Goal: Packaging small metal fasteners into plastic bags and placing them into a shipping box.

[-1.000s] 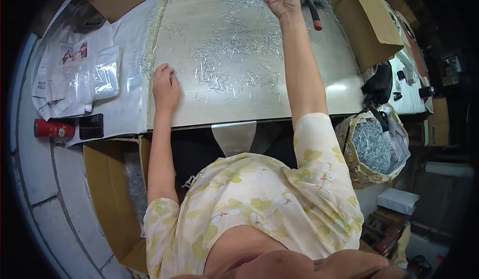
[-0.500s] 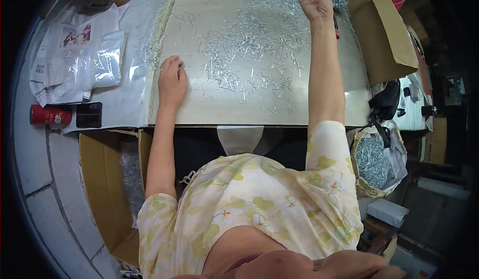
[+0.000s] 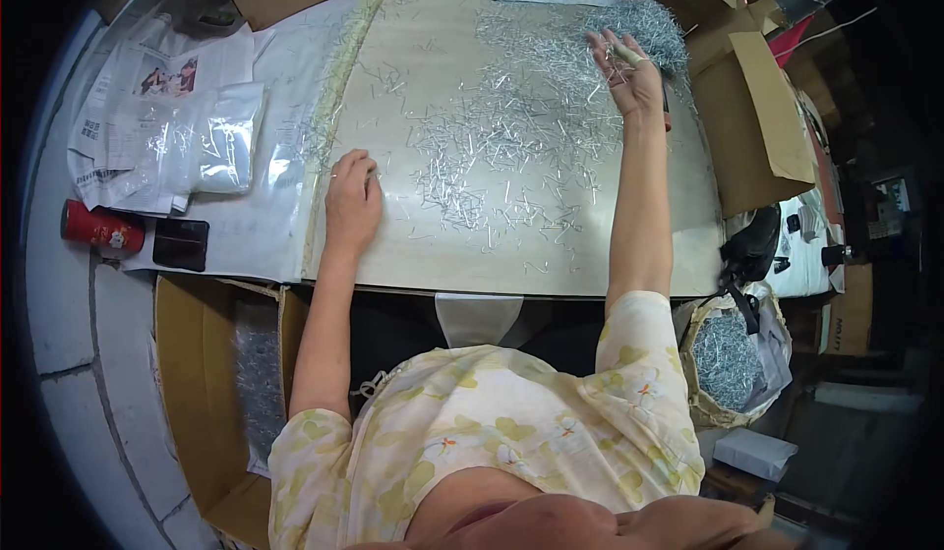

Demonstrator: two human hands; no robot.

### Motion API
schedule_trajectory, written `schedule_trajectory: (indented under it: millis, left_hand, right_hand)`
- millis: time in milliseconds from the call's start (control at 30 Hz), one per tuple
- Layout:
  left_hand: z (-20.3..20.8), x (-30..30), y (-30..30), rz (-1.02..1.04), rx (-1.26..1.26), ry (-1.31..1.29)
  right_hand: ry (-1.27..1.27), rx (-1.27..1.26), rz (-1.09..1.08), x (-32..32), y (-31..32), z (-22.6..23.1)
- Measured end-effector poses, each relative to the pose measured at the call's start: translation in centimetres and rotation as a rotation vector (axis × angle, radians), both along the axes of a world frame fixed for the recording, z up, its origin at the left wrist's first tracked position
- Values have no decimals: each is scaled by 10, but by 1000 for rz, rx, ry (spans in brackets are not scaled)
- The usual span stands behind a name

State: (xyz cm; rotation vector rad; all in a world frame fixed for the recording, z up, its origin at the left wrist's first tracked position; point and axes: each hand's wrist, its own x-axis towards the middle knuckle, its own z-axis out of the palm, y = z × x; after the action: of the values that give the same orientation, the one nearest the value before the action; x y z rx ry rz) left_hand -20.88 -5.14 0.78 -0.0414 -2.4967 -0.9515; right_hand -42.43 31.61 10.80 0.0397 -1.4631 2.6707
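Note:
Many small bent pieces of silvery wire (image 3: 501, 142) lie scattered across a metal sheet (image 3: 413, 260) on the table. They thicken into a dense heap (image 3: 654, 34) at the far right. My right hand (image 3: 634, 83) is beside that heap, palm turned up and fingers apart. One finger has a pale covering. A few wire pieces show against its fingers; whether they are held I cannot tell. My left hand (image 3: 352, 201) rests on the sheet near its left edge, back upward, fingers loosely bent. Nothing shows in it, though its fingertips are partly hidden.
To the left lie newspapers (image 3: 128, 88), a clear plastic packet (image 3: 228, 142), a red can (image 3: 101, 228) and a dark phone (image 3: 181, 244). An opened cardboard box (image 3: 767, 108) stands right. Below the table are a bag of wire pieces (image 3: 728, 358) and a carton (image 3: 197, 383).
The whole view has shifted, so the table sits lower and a white sheet shows at its far edge. My right hand's fingers have drawn in a little. My left hand stays at the same edge.

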Motion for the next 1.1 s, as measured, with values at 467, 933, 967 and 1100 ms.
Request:
schedule_trajectory:
  millis: [467,933,967,1100]
  left_hand:
    - [6,-8,0,-57,61,-36]
    - [5,-1,-8,-64,32,-50]
    - [6,-2,-6,-58,39,-50]
    - [10,-2,-2,-66,81,-63]
  right_hand:
    - [-13,1020,-141,0,-3,-27]
    - [269,1366,-67,125,4,-31]
    - [315,1310,-164,121,16,-14]
    - [214,1088,-316,101,38,43]
